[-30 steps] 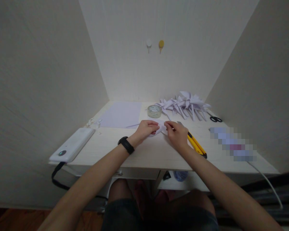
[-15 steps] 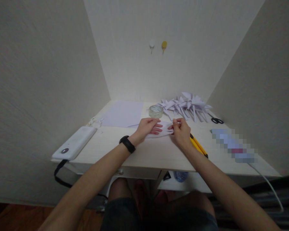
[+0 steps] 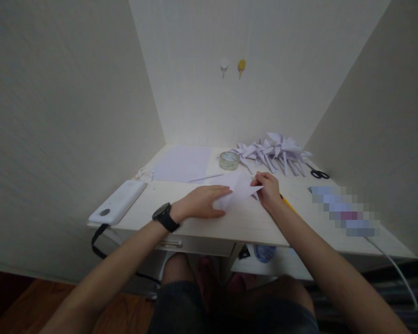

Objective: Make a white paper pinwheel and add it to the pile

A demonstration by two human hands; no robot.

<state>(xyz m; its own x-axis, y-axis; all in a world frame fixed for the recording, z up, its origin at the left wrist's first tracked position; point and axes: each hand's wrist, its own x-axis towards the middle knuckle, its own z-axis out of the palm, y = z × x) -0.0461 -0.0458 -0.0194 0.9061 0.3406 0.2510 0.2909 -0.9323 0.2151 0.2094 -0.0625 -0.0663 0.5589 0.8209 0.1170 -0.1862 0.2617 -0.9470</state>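
Observation:
My right hand (image 3: 269,189) pinches the gathered points of a cut piece of white paper (image 3: 243,189), its flaps curling up over the desk. At the paper's left edge is my left hand (image 3: 202,202), thumb and fingers spread apart around a raised flap; it wears a black watch. The paper is slightly blurred near that hand, so I cannot tell how firmly it touches. Partly under my right forearm lies a yellow cutter (image 3: 290,207). Just behind the paper stands a roll of clear tape (image 3: 229,160).
Several folded white paper pinwheels (image 3: 278,150) are heaped at the back right, beside black-handled scissors (image 3: 319,174). A flat paper sheet (image 3: 183,163) and paper scraps (image 3: 144,174) lie back left. A white device (image 3: 118,202) with a black strap sits left; a blurred-out object (image 3: 344,211) lies right.
My left hand has slid left and toward me, off the paper's middle, and its fingers have spread. The paper's flaps have risen. My right hand keeps its pinch.

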